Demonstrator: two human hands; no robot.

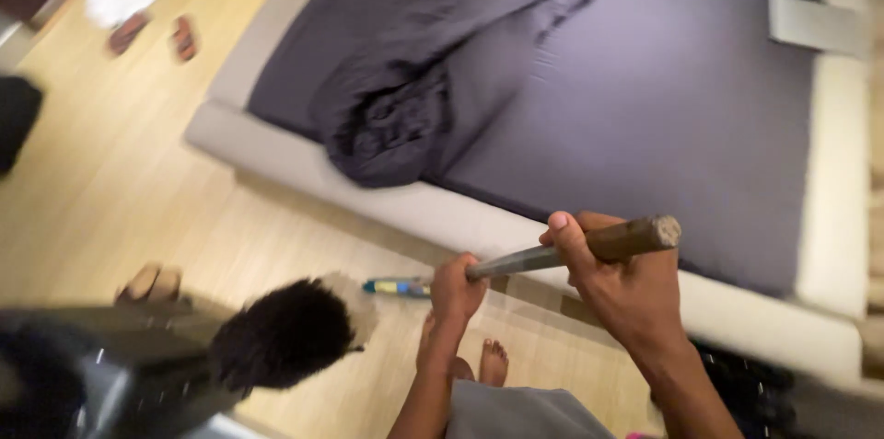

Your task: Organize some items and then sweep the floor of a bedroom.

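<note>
Broom (460, 271): long handle slanting down across the bed edge (368, 190), dark bristle head (285, 333) low over the wood floor (110, 181). Right hand (612, 278) clenched near the handle top; left hand (456, 292) clenched lower down. Risk, judged: bristles could strike the dark bin (110, 375) just beside them, or the sweeper's bare foot (494, 361) below the handle.

A long broom (516, 259) with a brown-grey handle slants from three o'clock down toward nine. Its dark bristle head sits low over the wooden floor (120, 172).
</note>
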